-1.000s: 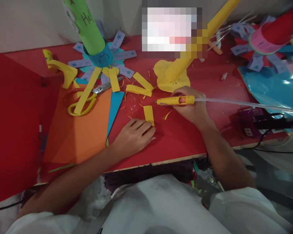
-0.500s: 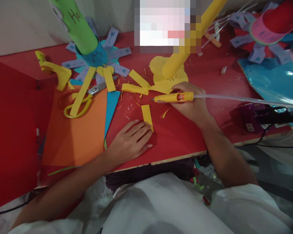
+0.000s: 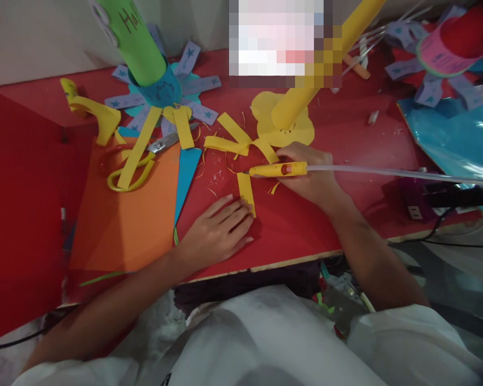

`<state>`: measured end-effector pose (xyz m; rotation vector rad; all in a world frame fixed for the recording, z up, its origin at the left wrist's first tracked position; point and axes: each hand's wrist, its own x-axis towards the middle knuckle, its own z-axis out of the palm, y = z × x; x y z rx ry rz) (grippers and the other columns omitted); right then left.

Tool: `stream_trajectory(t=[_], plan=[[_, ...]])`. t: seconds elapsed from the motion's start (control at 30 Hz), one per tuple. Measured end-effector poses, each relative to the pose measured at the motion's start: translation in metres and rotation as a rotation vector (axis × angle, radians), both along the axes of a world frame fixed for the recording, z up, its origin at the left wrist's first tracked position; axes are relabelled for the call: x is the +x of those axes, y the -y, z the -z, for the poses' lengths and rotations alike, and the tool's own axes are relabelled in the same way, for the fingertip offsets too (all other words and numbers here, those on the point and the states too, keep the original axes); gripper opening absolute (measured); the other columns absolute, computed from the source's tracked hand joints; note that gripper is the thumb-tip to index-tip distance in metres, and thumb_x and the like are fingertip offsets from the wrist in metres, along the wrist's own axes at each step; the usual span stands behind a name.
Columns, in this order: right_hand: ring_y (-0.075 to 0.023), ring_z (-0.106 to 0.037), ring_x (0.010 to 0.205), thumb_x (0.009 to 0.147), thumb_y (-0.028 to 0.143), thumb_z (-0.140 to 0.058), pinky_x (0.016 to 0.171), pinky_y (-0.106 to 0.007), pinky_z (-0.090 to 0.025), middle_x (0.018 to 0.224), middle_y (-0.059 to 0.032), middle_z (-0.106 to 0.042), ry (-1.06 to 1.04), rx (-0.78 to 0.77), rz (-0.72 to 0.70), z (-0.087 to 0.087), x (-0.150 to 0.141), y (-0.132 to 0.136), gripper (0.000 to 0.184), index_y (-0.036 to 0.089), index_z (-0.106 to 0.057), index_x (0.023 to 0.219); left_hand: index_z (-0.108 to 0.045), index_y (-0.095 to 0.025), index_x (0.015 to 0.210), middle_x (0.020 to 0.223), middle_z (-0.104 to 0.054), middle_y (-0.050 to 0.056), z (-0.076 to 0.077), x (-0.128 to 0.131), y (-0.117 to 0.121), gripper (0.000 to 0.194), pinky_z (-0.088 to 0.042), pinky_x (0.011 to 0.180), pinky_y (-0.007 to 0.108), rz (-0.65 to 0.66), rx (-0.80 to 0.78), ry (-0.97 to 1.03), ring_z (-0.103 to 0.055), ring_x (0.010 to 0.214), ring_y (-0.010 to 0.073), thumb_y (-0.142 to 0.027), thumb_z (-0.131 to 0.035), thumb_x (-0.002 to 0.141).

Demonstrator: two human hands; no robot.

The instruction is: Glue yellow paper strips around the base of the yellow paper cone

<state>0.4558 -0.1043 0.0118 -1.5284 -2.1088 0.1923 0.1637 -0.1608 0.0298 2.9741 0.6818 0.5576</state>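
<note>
My left hand (image 3: 215, 233) lies flat on the red table, its fingertips resting on the lower end of a short yellow paper strip (image 3: 245, 186). In my right hand (image 3: 312, 185) is a yellow hot glue gun (image 3: 261, 171), with a long clear glue stick (image 3: 370, 172) running out of its back to the right. The gun's tip is at the upper end of that strip; whether it touches the paper I cannot tell. Just behind the gun, more yellow paper strips (image 3: 225, 143) lie beside a yellow flower-shaped base (image 3: 265, 112) that carries a leaning yellow paper tube (image 3: 290, 110).
On the left, scissors (image 3: 134, 184) with yellow handles lie on an orange sheet (image 3: 124, 230), partly under a strip. Behind stands a green paper tube (image 3: 140, 59) in a blue ring. A purple power socket (image 3: 416, 198) and blue plastic-wrapped sheets (image 3: 446, 134) are at right.
My right hand has moved the glue gun left and slightly down, bringing its tip to the strip's upper end. My left hand stays on the strip.
</note>
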Motion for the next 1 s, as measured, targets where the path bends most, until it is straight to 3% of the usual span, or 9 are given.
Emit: stream_trajectory(t=[0.3,0.53,1.0], plan=[[-0.0264,-0.074,0.092,0.100,0.043,-0.067,0.065,-0.033,-0.039,0.104,-0.0065,-0.080,0.054,-0.028,-0.001,-0.0037,-0.0003,-0.0002,0.019,0.026,-0.071,0.105,-0.073,-0.013,0.127,0.138,-0.076,0.014,0.0008,-0.0002,0.0005,0.029,-0.054,0.125,0.051,0.003,-0.028,-0.012,-0.072,0.131,0.0276,-0.033,-0.064,0.108],[-0.0271,-0.072,0.091,0.099,0.035,-0.069,0.064,-0.035,-0.035,0.104,-0.0090,-0.079,0.093,-0.077,0.002,-0.0097,-0.0068,0.0017,0.011,0.025,-0.070,0.104,-0.073,-0.013,0.127,0.137,-0.076,0.013,-0.0009,0.0008,-0.0002,0.028,-0.054,0.125,0.050,0.005,-0.029,-0.007,-0.072,0.131,0.0273,-0.031,-0.064,0.107],[-0.0214,-0.071,0.085,0.100,0.035,-0.068,0.061,-0.032,-0.031,0.100,-0.0064,-0.079,0.067,0.015,-0.040,-0.0085,-0.0028,0.0035,0.013,0.023,-0.071,0.103,-0.074,-0.012,0.124,0.131,-0.078,0.012,-0.0031,0.0020,-0.0007,0.027,-0.057,0.122,0.048,0.000,0.007,0.006,-0.074,0.127,0.0270,-0.031,-0.065,0.107]])
